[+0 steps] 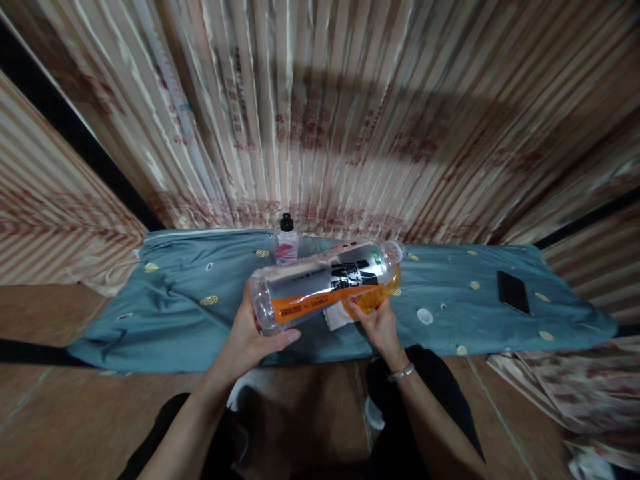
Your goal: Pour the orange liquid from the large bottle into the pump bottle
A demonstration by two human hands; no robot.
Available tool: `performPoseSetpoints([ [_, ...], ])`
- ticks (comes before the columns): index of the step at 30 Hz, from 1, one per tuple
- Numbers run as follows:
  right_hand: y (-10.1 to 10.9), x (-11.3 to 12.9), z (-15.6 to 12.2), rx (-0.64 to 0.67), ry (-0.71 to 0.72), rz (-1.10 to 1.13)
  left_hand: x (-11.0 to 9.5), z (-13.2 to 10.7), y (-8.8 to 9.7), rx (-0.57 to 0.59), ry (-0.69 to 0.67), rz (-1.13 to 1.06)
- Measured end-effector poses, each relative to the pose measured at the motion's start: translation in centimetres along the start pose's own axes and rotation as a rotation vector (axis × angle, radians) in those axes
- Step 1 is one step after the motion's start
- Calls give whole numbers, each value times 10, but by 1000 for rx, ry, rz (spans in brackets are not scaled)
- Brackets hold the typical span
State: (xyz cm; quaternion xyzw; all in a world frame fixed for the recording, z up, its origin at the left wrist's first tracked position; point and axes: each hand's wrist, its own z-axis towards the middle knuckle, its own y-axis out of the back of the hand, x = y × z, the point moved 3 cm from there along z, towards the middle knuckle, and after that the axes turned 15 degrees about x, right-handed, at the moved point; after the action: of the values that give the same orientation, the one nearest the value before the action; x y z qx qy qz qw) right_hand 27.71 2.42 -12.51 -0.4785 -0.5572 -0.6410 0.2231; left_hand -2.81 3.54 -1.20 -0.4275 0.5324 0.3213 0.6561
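My left hand (253, 333) is wrapped around the base end of a large clear plastic drink bottle (320, 283) with a silver and orange label. The bottle lies nearly level in the air, its neck pointing right and slightly up. My right hand (380, 327) grips an amber, see-through container (373, 300), partly hidden behind and below the bottle. Whether the two touch I cannot tell. A white piece with a jagged edge (337, 317) shows beside my right fingers, under the bottle. Just behind the bottle stands a small bottle with a black cap and pink label (287, 245).
A blue-green patterned sheet (175, 320) covers the low bed-like surface before me. A dark phone (513, 292) lies at its right, and a white oval spot (425, 315) shows nearer. Striped curtains (320, 120) hang behind, with dark frame bars (75, 120) at the sides.
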Motion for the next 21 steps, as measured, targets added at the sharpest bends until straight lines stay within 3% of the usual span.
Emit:
performPoseSetpoints([
  [21, -1, -2, 0, -20, -12, -44, 3, 0, 1, 25, -42, 30],
])
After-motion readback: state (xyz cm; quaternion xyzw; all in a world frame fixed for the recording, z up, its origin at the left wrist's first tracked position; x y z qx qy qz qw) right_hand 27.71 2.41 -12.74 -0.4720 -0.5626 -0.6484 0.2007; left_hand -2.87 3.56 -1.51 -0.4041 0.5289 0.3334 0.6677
